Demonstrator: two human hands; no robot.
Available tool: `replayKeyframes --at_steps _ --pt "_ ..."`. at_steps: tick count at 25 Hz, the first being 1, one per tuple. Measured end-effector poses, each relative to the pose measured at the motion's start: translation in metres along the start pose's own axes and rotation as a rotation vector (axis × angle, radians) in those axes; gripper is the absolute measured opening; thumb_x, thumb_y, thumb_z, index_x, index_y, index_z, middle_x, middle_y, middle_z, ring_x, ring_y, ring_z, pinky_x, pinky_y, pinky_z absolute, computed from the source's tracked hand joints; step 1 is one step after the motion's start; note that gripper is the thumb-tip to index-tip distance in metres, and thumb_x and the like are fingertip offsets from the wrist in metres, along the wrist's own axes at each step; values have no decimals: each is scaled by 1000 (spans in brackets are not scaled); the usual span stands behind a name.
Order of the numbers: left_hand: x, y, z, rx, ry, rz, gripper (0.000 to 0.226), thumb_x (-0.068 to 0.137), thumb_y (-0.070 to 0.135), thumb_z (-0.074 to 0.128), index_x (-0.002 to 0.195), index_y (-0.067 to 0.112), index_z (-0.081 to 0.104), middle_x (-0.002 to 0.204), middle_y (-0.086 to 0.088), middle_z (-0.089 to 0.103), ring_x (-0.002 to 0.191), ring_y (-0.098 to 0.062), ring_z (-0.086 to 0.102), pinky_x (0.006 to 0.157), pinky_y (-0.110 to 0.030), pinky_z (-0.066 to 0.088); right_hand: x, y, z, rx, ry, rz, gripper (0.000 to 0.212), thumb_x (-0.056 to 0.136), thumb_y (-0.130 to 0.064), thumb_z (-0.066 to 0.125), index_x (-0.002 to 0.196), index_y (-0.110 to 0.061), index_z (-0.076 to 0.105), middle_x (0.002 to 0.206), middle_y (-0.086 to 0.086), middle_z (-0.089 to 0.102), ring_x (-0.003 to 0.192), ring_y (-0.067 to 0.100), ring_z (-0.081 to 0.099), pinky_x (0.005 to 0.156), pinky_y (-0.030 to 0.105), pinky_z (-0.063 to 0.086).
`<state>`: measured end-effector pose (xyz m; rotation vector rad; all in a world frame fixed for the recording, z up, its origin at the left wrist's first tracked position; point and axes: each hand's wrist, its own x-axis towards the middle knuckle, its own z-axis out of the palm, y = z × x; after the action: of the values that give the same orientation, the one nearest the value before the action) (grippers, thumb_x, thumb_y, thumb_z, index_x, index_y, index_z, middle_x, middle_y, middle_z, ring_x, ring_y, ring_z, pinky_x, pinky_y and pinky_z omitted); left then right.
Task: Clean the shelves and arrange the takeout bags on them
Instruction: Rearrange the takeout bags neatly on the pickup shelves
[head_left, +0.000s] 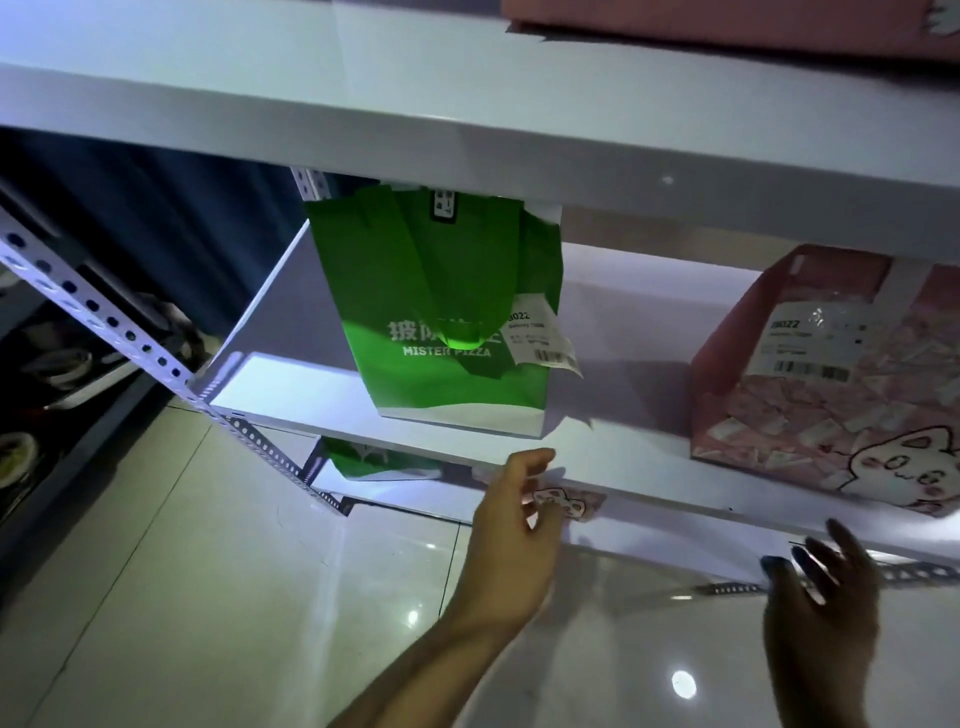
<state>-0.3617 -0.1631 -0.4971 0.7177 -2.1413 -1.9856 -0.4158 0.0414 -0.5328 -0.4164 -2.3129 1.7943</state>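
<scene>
My left hand (511, 512) is raised to the shelf (623, 467) edge below the green bag (441, 306), grip loose, holding nothing. Right hand (818, 587) fingers spread, empty, near the pink bag (831, 384).

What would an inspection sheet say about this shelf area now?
Surface: white middle shelf, glossy, bare between the bags.
Job's things: green bag upright at left; pink bag at right; both labelled. Another green bag on the lower shelf.
Clutter: pink item on the top shelf.
Hands: left hand and right hand open, by the shelf edge, holding nothing.
Cables: nothing seen.
Surroundings: tiled floor; dim objects at far left, unclear.
</scene>
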Motion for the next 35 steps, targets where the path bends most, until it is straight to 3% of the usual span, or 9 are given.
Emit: replayKeyframes --at_steps 3,8,12,14,18,23,25,29,35 --pt "8 -6 -50 -9 228 8 41 95 -2 54 116 33 57 118 11 64 102 -2 62 76 -8 46 -20 -10 32 -94 -216 13 62 90 6 65 140 -28 48 138 6 56 124 22 56 96 33 51" --pt "38 -8 -126 32 517 -53 45 96 12 56 133 36 47 129 5 55 104 -17 60 86 -36 49 -45 -52 105 -150 -438 -113 66 90 2 62 147 -24 44 150 -5 48 130 8 51 108 29 43" --pt "69 -2 -145 3 326 -4 60 98 7 55 144 43 42 142 7 50 121 -17 55 93 -34 48 -49 -64 136 -50 -562 -131 74 89 -1 62 155 -20 34 152 -10 43 140 9 43 115 21 36" --pt "79 0 -139 -32 232 44 57 96 0 53 131 45 53 127 14 64 123 -14 57 100 -40 50 -46 -67 143 -45 -575 -113 74 89 -5 62 155 -24 35 151 -11 46 139 7 44 114 20 35" --pt "89 2 -120 1 154 57 46 99 6 50 110 49 60 106 26 70 105 1 63 96 -36 50 -25 -66 141 -47 -487 -16 70 92 -3 64 154 -22 38 147 -3 52 136 11 48 110 20 41" --pt "97 4 -80 -1 70 27 25 103 20 45 107 40 60 102 20 70 103 -7 63 102 -46 49 0 -63 111 -33 -408 45 62 91 1 63 145 -21 45 138 -2 59 128 16 53 86 6 44" --pt "100 10 -63 -23 52 -2 19 103 25 46 108 36 61 101 16 70 107 -17 62 105 -53 46 11 -61 97 -20 -371 47 53 89 2 62 136 -20 51 131 -3 65 126 16 57 89 11 47" --pt "103 17 -33 -37 22 -21 18 104 26 47 107 36 61 101 25 68 105 -6 62 106 -51 46 26 -56 73 -39 -319 57 48 88 -1 61 132 -20 55 128 -3 67 123 15 59 101 30 49" --pt "108 24 -4 -5 -35 -19 25 106 22 40 124 25 58 117 6 63 116 -18 57 109 -49 44 39 -52 46 -95 -293 79 56 79 -20 58 134 -17 53 106 -3 57 102 14 55 93 35 46"
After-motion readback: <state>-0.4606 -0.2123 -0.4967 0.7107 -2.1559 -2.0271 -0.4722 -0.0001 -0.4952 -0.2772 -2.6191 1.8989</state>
